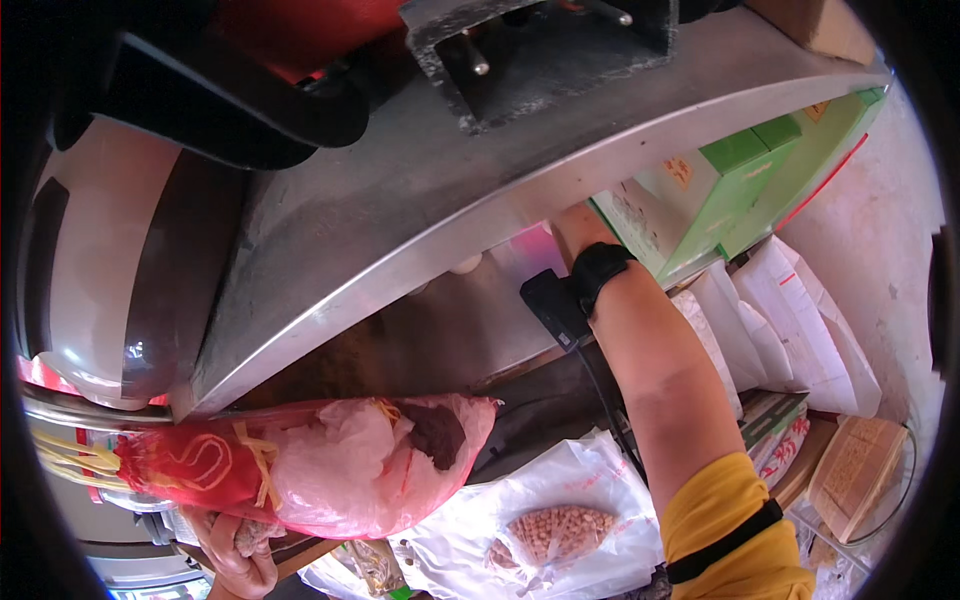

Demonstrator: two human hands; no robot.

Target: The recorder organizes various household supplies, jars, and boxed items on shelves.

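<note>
At the lower left, my left hand (pixel 232 551) has its fingers curled around a pale, crumpled, cloth-like thing (pixel 257 534), too small to name surely. Just above it hangs a translucent red plastic bag (pixel 360 469) with pale, wrapped contents and a dark lump inside. My right forearm (pixel 675 375) reaches up under the front edge of a metal counter (pixel 480 172); the hand itself is hidden there. A black strap with a small black device (pixel 559 307) and a cable sits at that wrist. Beside the wrist are a green-and-white box (pixel 667 202) and something pink (pixel 536 251).
A white plastic bag (pixel 450 532) lies below, with a clear bag of small brown pieces (pixel 562 529) on it. White paper bags (pixel 810 330) and a tan box-like thing (pixel 855 472) stand at the right. A rounded appliance (pixel 97 262) rests at the counter's left end.
</note>
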